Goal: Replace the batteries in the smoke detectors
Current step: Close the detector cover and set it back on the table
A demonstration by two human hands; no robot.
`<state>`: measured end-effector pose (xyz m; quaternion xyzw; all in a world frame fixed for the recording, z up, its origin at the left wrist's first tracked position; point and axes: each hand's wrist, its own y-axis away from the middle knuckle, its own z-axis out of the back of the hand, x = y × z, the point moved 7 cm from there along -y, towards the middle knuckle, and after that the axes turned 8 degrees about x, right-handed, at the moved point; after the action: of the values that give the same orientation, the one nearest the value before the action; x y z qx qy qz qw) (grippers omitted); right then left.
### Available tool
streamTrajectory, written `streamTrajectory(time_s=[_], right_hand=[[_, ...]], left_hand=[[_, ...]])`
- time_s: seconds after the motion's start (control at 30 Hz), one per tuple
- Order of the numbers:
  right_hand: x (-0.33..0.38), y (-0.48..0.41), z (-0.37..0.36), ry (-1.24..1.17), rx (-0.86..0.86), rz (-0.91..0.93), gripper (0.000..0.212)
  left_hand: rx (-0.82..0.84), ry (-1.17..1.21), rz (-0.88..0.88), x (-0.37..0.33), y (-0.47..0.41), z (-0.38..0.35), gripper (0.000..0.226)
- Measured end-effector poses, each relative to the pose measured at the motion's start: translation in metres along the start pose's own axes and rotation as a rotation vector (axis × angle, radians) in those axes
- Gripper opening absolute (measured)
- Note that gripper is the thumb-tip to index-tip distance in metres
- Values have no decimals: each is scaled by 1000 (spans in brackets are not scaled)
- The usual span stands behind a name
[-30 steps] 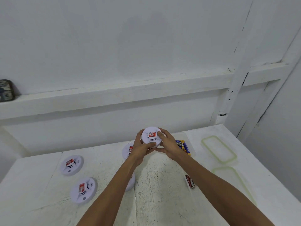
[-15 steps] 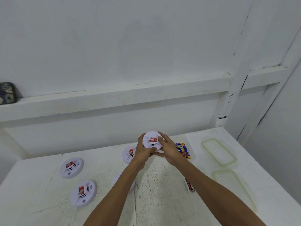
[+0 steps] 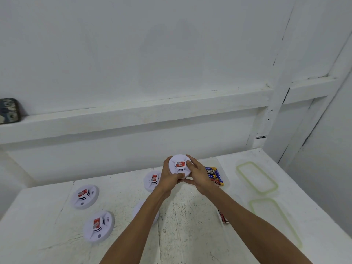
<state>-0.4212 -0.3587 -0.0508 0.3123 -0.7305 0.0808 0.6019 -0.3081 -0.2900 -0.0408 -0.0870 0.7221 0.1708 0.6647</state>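
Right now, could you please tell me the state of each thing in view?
Held smoke detector, off the table, face showing.
Left hand, grips its left rim.
Right hand, grips its right rim.
Far-left detector, lying face up.
Near-left detector, lying face up.
Middle detector, lying face up.
Battery pack, lying flat.
Loose battery, lying flat.

White detector (image 3: 179, 166) w/ red label; green-rimmed lids (image 3: 256, 177).
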Motion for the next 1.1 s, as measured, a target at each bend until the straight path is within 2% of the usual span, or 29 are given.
streamTrajectory(time_s=[0.13,0.33,0.5,1.1], right_hand=[[3,4,-3,-14,2,17,25],[11,3,-4,18,-4,44,31],[14,1,-1,32,16,62,36],[9,4,-3,19,34,41,35]], left_hand=[[-1,-57,-24,-4,-1,0,70],[34,26,-27,-1,1,3,69],[63,256,72,5,-2,10,44],[10,215,53,7,2,19,38]])
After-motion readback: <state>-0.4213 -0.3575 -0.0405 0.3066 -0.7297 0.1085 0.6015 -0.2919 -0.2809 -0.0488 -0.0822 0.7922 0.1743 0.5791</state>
